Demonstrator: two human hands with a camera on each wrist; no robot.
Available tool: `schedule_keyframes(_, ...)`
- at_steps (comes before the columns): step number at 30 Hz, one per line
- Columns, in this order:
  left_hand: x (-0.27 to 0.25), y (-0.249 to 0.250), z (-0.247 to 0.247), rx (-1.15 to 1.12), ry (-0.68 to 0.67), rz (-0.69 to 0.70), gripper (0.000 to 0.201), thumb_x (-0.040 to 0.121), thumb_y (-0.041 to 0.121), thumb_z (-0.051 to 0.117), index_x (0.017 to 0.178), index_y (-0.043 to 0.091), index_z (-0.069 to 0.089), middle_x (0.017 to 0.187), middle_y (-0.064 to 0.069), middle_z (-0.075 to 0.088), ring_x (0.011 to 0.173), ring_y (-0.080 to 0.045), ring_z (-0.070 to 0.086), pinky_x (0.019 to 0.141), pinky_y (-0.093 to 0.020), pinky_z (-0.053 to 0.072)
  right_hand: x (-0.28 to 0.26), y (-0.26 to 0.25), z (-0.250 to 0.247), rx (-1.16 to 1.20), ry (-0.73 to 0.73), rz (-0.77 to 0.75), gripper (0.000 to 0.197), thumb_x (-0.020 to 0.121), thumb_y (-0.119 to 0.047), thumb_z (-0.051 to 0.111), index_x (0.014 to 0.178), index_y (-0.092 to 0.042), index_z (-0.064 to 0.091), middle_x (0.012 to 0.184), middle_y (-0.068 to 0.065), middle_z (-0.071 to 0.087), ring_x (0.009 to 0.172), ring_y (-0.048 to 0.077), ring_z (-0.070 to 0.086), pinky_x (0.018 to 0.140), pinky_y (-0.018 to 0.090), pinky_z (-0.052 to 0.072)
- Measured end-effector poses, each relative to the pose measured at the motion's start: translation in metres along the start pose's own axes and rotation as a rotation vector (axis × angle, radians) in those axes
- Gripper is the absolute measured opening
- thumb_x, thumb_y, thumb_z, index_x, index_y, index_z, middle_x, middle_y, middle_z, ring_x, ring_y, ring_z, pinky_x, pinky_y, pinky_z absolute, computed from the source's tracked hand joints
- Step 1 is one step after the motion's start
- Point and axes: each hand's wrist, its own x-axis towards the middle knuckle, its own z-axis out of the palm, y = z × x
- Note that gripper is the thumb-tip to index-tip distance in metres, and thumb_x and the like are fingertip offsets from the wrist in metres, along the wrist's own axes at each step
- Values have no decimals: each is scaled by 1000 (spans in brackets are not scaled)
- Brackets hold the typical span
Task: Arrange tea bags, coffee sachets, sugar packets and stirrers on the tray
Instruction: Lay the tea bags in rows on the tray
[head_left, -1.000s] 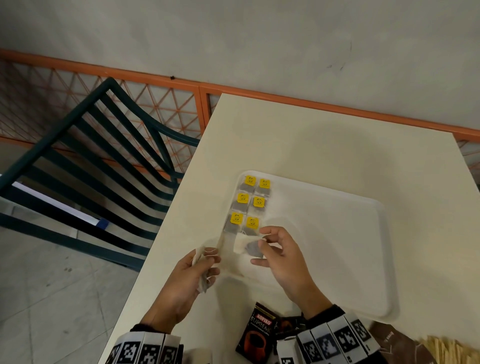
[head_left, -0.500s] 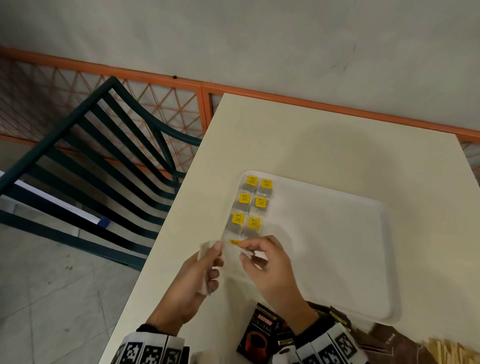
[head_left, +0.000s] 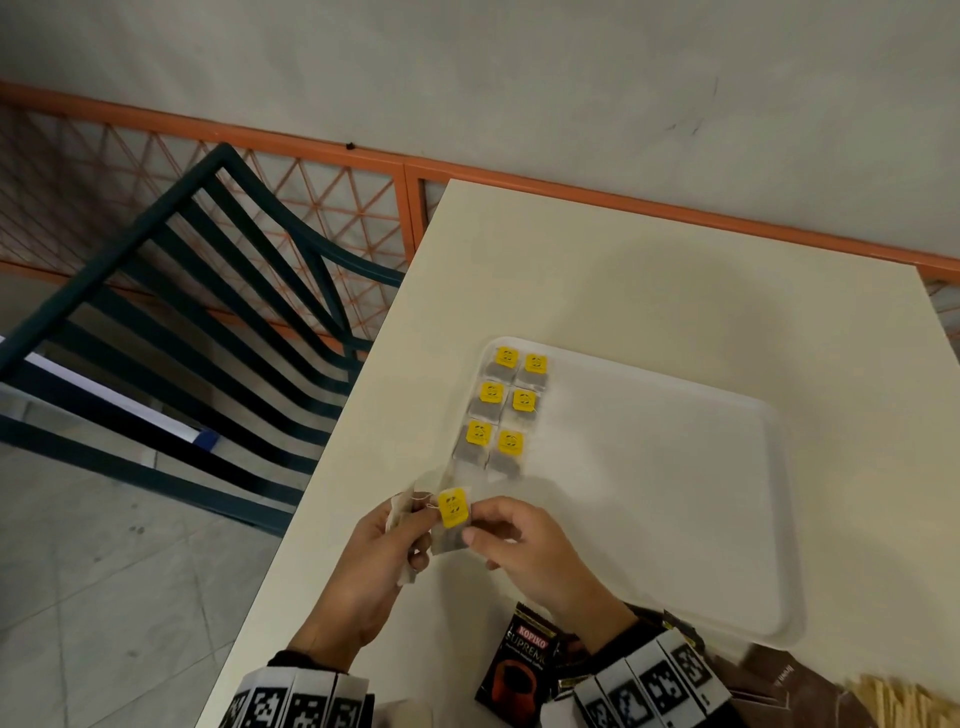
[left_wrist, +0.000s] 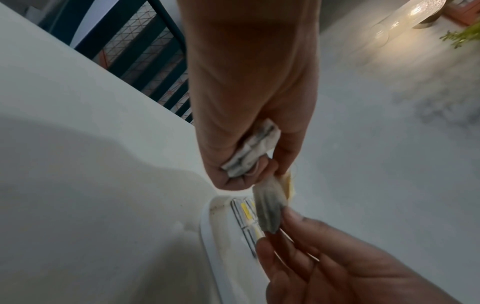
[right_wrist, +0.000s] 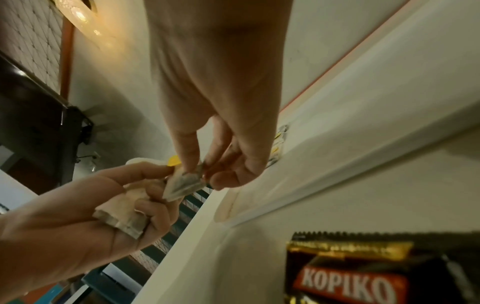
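Several tea bags (head_left: 506, 405) with yellow tags lie in two columns at the left end of the white tray (head_left: 727, 519). Just off the tray's near-left corner, my right hand (head_left: 524, 551) pinches one more tea bag (head_left: 452, 519), yellow tag up, with thumb and fingers. My left hand (head_left: 384, 556) grips a small bundle of tea bags (left_wrist: 250, 152) in its palm and touches the pinched bag's tag with its fingertips (right_wrist: 161, 170). The pinched tea bag (right_wrist: 184, 185) hangs between both hands above the table edge.
Black Kopiko coffee sachets (head_left: 519, 660) lie on the cream table (head_left: 649, 291) near my right wrist. Brown packets (head_left: 789, 686) and wooden stirrers (head_left: 904, 706) sit at the bottom right. A dark green chair (head_left: 208, 322) stands left of the table, an orange railing (head_left: 311, 150) behind.
My right hand has drawn one tea bag out of the left hand's bundle and turned it so its yellow tag faces up. Both hands stay at the tray's near-left corner.
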Motion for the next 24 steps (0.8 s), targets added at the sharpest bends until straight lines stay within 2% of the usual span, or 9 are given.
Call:
schedule_keyframes(3, 3, -2, -3, -13, 20, -9, 12, 88, 4, 55, 94, 8, 65, 70, -7, 45, 59, -12, 40, 50, -22, 35, 5, 0, 2, -26, 18, 30, 11, 85, -8, 63, 84, -19, 63, 78, 2, 64, 69, 13, 56, 58, 19, 47)
schedule_keyframes(7, 5, -3, -9, -82, 56, -56, 21, 88, 4, 55, 108, 9, 59, 90, -14, 55, 62, -13, 44, 47, -19, 41, 19, 2, 3, 47, 141, 171, 5, 85, -7, 62, 88, -11, 62, 70, 1, 61, 61, 11, 57, 52, 17, 48)
schedule_keyframes(10, 7, -3, -14, -232, 84, -105, 14, 90, 4, 48, 102, 11, 49, 96, -17, 63, 55, -13, 45, 41, -18, 41, 31, 1, 3, 88, 185, 238, 8, 85, -3, 60, 81, -10, 60, 63, 3, 59, 54, 13, 55, 48, 16, 47)
schedule_keyframes(12, 6, -2, -16, -318, 72, -127, 8, 93, 7, 41, 97, 11, 46, 95, -20, 65, 51, -14, 46, 39, -18, 40, 39, 3, 4, 33, 205, 241, 16, 84, -3, 61, 72, -13, 60, 62, 4, 59, 54, 15, 56, 52, 20, 50)
schedule_keyframes(15, 4, 0, -17, -299, 43, -132, 12, 95, 14, 41, 95, 9, 52, 93, -18, 65, 54, -16, 46, 41, -18, 40, 45, 5, 7, -39, 234, 232, 26, 83, -3, 62, 61, -17, 57, 62, 8, 61, 55, 20, 58, 64, 32, 56)
schedule_keyframes(17, 3, 0, -15, -271, 26, -126, 16, 96, 16, 42, 98, 7, 55, 92, -16, 64, 53, -15, 47, 42, -19, 39, 47, 6, 8, -69, 266, 219, 27, 80, -4, 63, 59, -18, 54, 59, 8, 60, 56, 24, 58, 70, 40, 56)
schedule_keyframes(19, 3, 1, -14, -254, 13, -128, 19, 95, 16, 42, 101, 7, 57, 90, -15, 63, 52, -14, 49, 42, -19, 39, 48, 7, 10, -78, 301, 208, 26, 79, -4, 65, 61, -17, 52, 57, 8, 60, 56, 25, 58, 71, 44, 56)
schedule_keyframes(22, 1, 1, -10, -209, -24, -133, 23, 96, 18, 41, 106, 9, 60, 90, -13, 60, 55, -15, 48, 44, -19, 40, 48, 9, 11, -64, 345, 190, 24, 79, -5, 65, 67, -17, 50, 64, 8, 61, 53, 22, 56, 67, 42, 55)
schedule_keyframes(24, 0, 2, -7, -166, -53, -134, 25, 96, 18, 41, 108, 11, 61, 88, -12, 57, 57, -14, 47, 45, -19, 39, 45, 10, 10, -123, 372, 134, 23, 81, -11, 66, 69, -20, 49, 66, 2, 59, 57, 17, 54, 66, 34, 51)
